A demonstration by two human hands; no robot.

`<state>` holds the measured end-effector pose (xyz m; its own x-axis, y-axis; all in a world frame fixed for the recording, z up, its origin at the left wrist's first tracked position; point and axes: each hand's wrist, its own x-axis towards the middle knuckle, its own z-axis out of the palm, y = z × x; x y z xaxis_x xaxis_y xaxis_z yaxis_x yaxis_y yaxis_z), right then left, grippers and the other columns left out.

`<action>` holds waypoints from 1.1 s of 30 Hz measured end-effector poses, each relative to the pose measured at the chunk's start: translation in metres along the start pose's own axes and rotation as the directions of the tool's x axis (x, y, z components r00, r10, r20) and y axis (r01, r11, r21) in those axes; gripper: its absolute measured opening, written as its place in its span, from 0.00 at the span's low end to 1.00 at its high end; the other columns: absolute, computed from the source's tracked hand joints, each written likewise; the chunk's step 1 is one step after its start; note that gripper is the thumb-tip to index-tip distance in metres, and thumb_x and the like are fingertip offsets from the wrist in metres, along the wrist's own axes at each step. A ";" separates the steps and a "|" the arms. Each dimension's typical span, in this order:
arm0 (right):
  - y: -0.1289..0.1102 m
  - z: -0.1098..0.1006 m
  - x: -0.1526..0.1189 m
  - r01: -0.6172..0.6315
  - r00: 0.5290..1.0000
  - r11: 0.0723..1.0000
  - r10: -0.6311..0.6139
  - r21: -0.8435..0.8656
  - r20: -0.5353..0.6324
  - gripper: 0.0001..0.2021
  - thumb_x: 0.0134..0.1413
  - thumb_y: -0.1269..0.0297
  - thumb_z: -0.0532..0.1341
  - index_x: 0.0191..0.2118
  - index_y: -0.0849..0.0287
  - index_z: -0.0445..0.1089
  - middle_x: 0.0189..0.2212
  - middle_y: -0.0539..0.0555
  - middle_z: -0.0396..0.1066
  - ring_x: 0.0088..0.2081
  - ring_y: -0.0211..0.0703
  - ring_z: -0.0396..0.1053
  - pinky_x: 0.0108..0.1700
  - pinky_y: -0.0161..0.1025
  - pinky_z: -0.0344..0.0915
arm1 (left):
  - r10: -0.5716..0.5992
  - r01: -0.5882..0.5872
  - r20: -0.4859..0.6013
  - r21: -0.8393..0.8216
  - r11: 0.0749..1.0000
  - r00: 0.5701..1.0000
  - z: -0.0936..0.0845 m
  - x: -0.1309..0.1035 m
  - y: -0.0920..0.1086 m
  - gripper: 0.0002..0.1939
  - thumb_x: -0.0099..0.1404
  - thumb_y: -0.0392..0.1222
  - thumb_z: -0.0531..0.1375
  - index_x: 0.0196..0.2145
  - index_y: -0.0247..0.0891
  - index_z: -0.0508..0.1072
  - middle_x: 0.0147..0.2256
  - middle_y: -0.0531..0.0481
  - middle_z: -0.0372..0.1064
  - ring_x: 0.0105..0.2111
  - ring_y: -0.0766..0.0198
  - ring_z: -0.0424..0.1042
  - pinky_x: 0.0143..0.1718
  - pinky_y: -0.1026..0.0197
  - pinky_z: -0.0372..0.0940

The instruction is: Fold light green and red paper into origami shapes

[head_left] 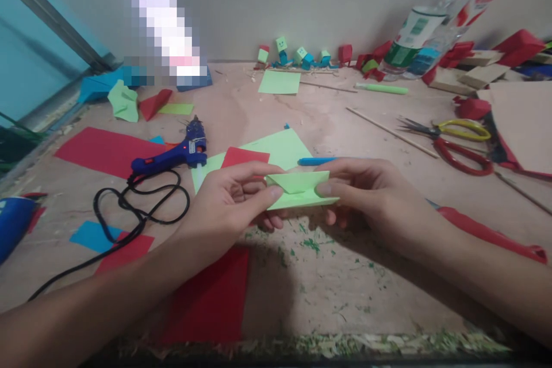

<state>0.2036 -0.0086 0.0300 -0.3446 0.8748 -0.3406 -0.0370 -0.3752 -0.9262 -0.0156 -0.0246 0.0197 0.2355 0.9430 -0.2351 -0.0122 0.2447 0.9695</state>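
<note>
A folded piece of light green paper [302, 200] is held above the middle of the table, creased lengthwise with a slanted flap on its upper side. My left hand [239, 192] pinches its left end, thumb on top and fingers underneath. At the right end, my right hand [364, 187] grips it the same way. Beneath and behind my hands lie a light green sheet [284, 146] and a red paper piece [245, 156]. Behind my right hand a blue pen [317, 161] is partly covered.
On the left are a blue glue gun [176, 152] with a looping black cord [140, 221] and red paper [103, 149]. Right are scissors [461, 149], a red-handled tool [491, 233] and a thin stick [390, 132]. Small paper figures [282, 49] and plastic bottles [414, 40] line the back.
</note>
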 end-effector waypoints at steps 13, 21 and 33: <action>0.000 0.003 -0.005 0.101 0.995 0.995 -0.101 -0.011 0.022 0.06 0.56 0.66 0.71 0.40 0.52 0.86 0.25 0.50 0.78 0.23 0.35 0.71 0.24 0.32 0.67 | 0.120 -0.113 -0.037 0.158 0.981 0.992 0.001 -0.006 0.003 0.12 0.62 0.39 0.69 0.45 0.41 0.83 0.35 0.50 0.80 0.31 0.65 0.77 0.28 0.69 0.71; 0.003 -0.001 -0.002 0.030 0.993 0.999 -0.031 0.013 0.110 0.08 0.60 0.67 0.70 0.43 0.53 0.86 0.23 0.52 0.80 0.25 0.38 0.78 0.28 0.32 0.73 | 0.155 -0.119 -0.127 0.255 0.960 0.980 0.004 -0.007 0.004 0.07 0.63 0.41 0.69 0.39 0.40 0.87 0.33 0.50 0.83 0.28 0.64 0.78 0.29 0.67 0.74; 0.006 -0.003 -0.002 0.002 0.997 0.993 -0.012 0.122 0.076 0.09 0.58 0.58 0.71 0.39 0.57 0.83 0.32 0.56 0.81 0.31 0.43 0.79 0.31 0.36 0.76 | 0.194 -0.178 -0.039 0.252 0.951 0.980 0.001 -0.006 0.006 0.09 0.60 0.43 0.72 0.40 0.44 0.87 0.37 0.50 0.82 0.34 0.62 0.78 0.32 0.67 0.73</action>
<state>0.2073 -0.0118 0.0242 -0.4146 0.8532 -0.3165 -0.1520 -0.4079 -0.9003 -0.0165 -0.0289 0.0268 0.1901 0.9808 -0.0447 0.1915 0.0076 0.9815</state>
